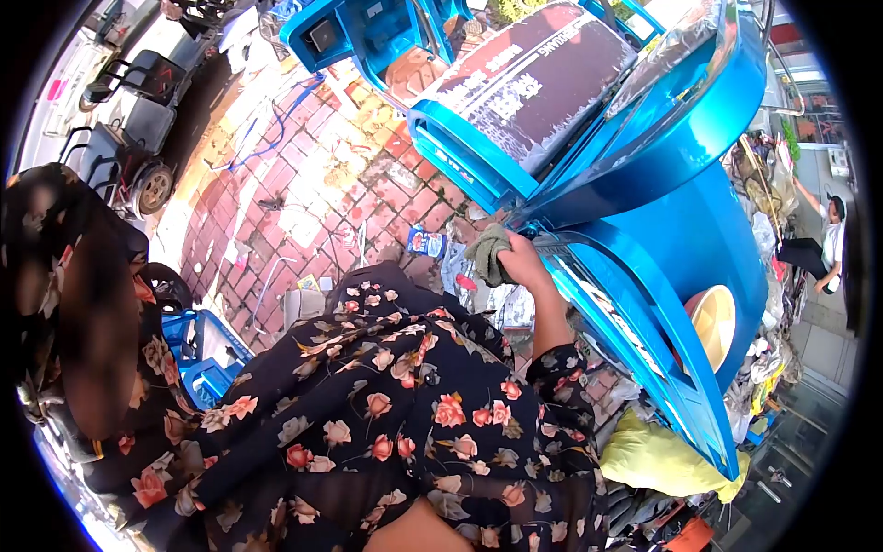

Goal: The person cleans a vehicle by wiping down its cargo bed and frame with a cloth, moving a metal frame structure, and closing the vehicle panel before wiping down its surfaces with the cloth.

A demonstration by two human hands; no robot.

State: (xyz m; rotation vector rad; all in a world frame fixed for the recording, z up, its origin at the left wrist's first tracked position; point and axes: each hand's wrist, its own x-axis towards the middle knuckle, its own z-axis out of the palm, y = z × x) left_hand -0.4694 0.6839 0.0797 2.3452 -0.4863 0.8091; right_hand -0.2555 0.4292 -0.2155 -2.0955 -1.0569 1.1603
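Observation:
My right hand (pixel 524 262) is closed around a crumpled grey-green cloth (pixel 492 256). It rests against or very close to the inner edge of a shiny blue vehicle body (pixel 662 239) with curved panels; exact contact is hard to make out. A long blue side panel with lettering (pixel 612 317) runs down to the right of my wrist. Beneath the hand, a small blue printed packet (pixel 426 241) lies on the bricks. At the far left a dark floral sleeve (pixel 156 368) shows, partly blurred, but my left hand is out of sight.
A brown lettered seat or board (pixel 533 78) sits among blue panels at the top. Inside the blue body is a yellowish bowl (pixel 713 327). A yellow-green bag (pixel 667 460) lies below. A wheeled vehicle (pixel 138 138) stands upper left; another person (pixel 828 239) is far right, beside piled scraps.

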